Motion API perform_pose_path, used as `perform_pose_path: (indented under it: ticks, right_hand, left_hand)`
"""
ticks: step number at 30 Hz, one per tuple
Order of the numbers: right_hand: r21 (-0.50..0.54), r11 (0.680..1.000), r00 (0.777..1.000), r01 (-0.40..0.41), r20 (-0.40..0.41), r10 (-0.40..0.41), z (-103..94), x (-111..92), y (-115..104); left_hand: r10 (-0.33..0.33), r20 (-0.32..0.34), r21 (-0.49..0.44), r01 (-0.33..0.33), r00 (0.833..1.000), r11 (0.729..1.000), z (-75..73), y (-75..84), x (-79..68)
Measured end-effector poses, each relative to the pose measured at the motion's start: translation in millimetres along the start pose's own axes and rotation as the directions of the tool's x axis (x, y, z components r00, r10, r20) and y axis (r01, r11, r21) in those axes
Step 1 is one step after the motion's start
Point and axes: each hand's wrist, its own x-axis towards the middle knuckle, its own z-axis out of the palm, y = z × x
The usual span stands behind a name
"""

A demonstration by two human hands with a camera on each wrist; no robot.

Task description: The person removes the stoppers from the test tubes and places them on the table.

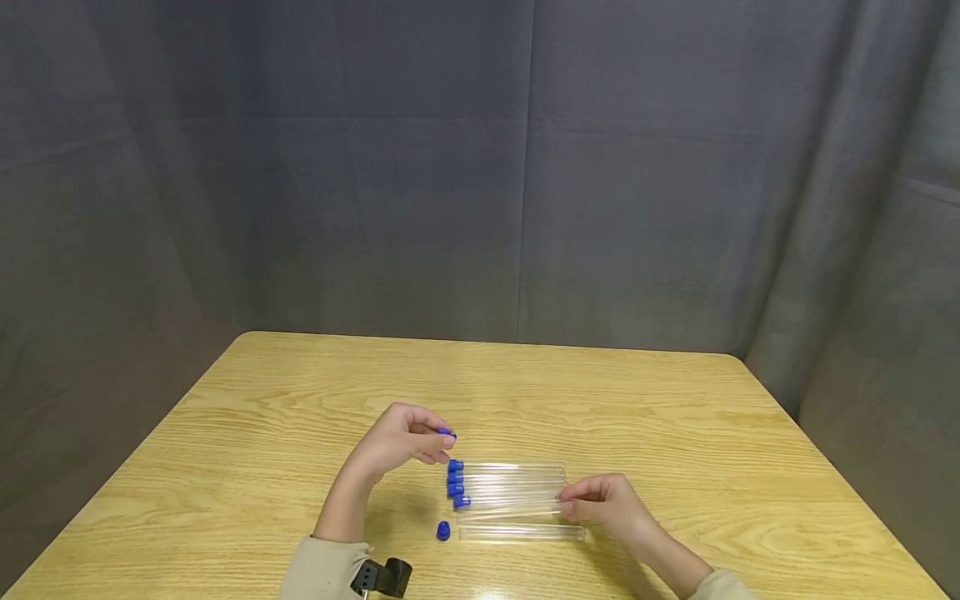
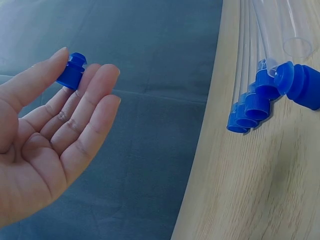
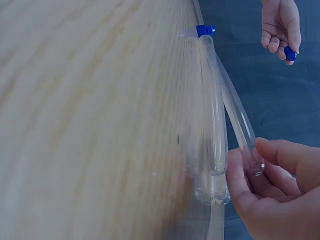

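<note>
My left hand (image 1: 405, 437) pinches a small blue cap (image 2: 71, 72) between thumb and fingertips, in the air beyond the tubes' capped ends. With thumb and fingers my right hand (image 3: 277, 185) grips a clear uncapped test tube (image 3: 239, 112) near its rounded end. In the head view that tube slants slightly, its open end pointing left. Beside it, several capped test tubes (image 1: 513, 477) lie in a row, their blue caps (image 2: 245, 111) at the left. Nearest me lies another uncapped test tube (image 1: 521, 532), with a loose blue cap (image 1: 443, 531) standing just off its left end.
The wooden table (image 1: 300, 400) carries all the tubes. Behind it and along both sides hangs a dark grey curtain (image 1: 420, 183). A black wrist camera mount (image 1: 384, 577) is strapped at the left sleeve.
</note>
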Motion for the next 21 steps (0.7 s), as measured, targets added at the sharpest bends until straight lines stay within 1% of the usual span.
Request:
perform_pose_path:
  ticks: [4, 9, 21]
  right_hand:
    - [-0.082, 0.996, 1.000, 0.028, 0.014, -0.027, -1.0, 0.0, -1.1]
    - [-0.175, 0.984, 1.000, 0.010, 0.001, -0.010, -1.9, 0.1, -2.1]
    - [-0.232, 0.973, 1.000, 0.010, 0.012, -0.008, -4.0, -1.6, 0.1]
  left_hand:
    - [-0.001, 0.005, 0.001, 0.001, 1.000, 1.000, 0.3, -0.7, 0.3]
    - [-0.002, 0.012, -0.001, 0.002, 1.000, 1.000, 0.6, -0.6, 0.2]
    - [-0.013, 0.026, 0.005, 0.013, 1.000, 1.000, 1.0, -0.3, 1.4]
